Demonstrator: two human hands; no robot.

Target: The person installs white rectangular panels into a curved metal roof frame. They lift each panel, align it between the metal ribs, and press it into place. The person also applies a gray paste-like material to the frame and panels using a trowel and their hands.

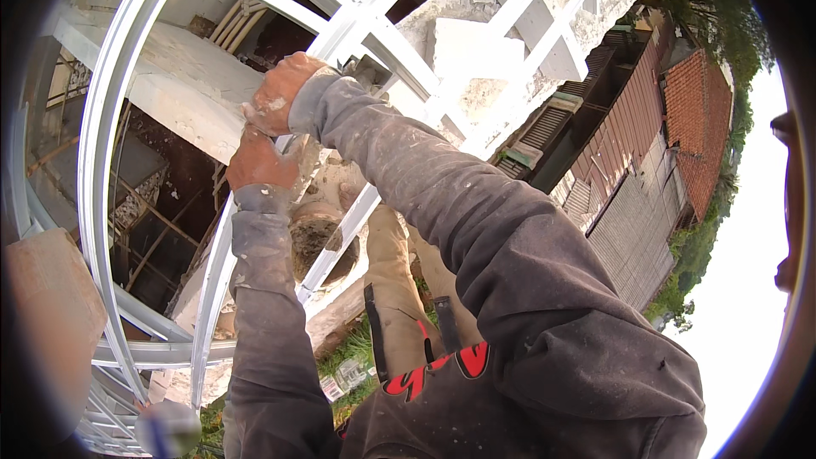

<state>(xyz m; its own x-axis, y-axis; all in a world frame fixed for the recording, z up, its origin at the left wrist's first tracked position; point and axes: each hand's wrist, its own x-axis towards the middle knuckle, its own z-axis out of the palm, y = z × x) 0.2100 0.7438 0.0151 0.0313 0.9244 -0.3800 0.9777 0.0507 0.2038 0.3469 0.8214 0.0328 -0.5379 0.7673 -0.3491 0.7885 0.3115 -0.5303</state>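
Both of my fists are closed and pressed close together, one above the other, among silver metal roof struts. My left hand (262, 160) is the lower one, its grey sleeve rising from the bottom edge. Just above it is my right hand (282, 93), with pale dust on the knuckles, the arm reaching across from the right. Whatever they grip is hidden by the fingers. A slanting metal strut (214, 289) runs up to the left hand. Beyond the right hand, wider metal channels (361, 13) cross and meet.
Below the frame are a rough concrete ledge (183, 76), a round opening in masonry (323, 242) and my legs (395, 306). A curved metal channel (98, 161) stands at left, above a deep drop with poles. Tiled roofs (701, 127) and trees lie to the right.
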